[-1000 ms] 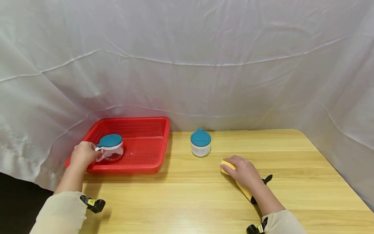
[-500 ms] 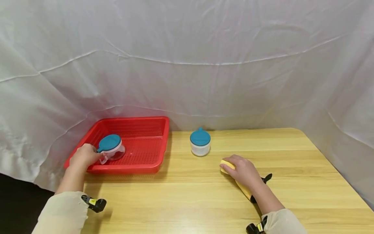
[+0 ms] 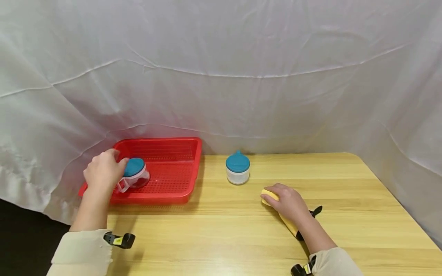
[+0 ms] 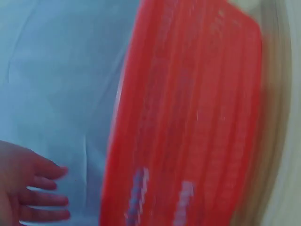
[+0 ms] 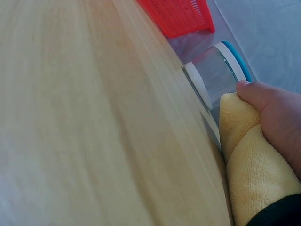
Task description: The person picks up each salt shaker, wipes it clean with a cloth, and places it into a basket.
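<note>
My left hand [image 3: 105, 168] is raised over the left end of the red basket [image 3: 191, 172], fingers apart and holding nothing. The left wrist view shows these fingers [image 4: 44, 200] extended beside the basket's wall. Right by the hand, inside the basket, sits a clear seasoning jar [image 3: 136, 178] with a blue lid and a handle, partly hidden by the hand. My right hand [image 3: 288, 201] grips a soft yellow plush toy [image 3: 269, 197] with black parts, lying on the table. In the right wrist view, the thumb presses at the end of its fuzzy yellow fabric.
A second blue-lidded seasoning jar [image 3: 237, 168] stands upright on the wooden table [image 3: 193, 245], between the basket and my right hand. A pale curtain [image 3: 221, 103] hangs along the table's back and sides.
My left hand has let go of the jar's handle and lifted up and to the right, leaving the jar in the basket. My right hand has stayed on the plush toy.
</note>
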`<state>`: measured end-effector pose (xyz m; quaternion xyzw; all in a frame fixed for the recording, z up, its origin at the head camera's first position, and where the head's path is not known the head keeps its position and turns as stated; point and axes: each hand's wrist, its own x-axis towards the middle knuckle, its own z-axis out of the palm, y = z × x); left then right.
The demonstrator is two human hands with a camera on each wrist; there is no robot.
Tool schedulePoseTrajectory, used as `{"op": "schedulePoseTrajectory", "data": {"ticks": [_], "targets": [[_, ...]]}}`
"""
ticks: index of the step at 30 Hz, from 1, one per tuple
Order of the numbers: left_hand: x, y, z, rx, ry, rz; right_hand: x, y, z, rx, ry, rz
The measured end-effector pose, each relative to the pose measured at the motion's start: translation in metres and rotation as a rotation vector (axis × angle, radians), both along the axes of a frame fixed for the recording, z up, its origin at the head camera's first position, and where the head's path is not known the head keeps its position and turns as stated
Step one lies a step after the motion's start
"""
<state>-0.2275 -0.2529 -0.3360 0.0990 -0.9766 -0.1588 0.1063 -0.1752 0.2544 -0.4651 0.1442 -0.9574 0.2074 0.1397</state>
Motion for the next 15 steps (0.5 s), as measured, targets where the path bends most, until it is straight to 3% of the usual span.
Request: {"op": "schedulePoseTrajectory", "data": {"ticks": [3, 8, 12, 15], "targets": [[0.002, 0.035, 0.006, 0.025, 0.149, -0.078, 0.000, -0.001, -0.001, -0.004, 0.002, -0.001], [0.006, 0.104, 0.005, 0.086, 0.346, -0.309, 0.000, -0.001, 0.000, -0.002, 0.000, -0.006], [0.009, 0.158, -0.002, 0.157, 0.416, -0.482, 0.000, -0.002, 0.000, -0.006, 0.004, -0.011], [0.007, 0.192, -0.012, 0.184, 0.399, -0.563, 0.000, -0.003, 0.000, -0.007, -0.001, -0.014]]}}
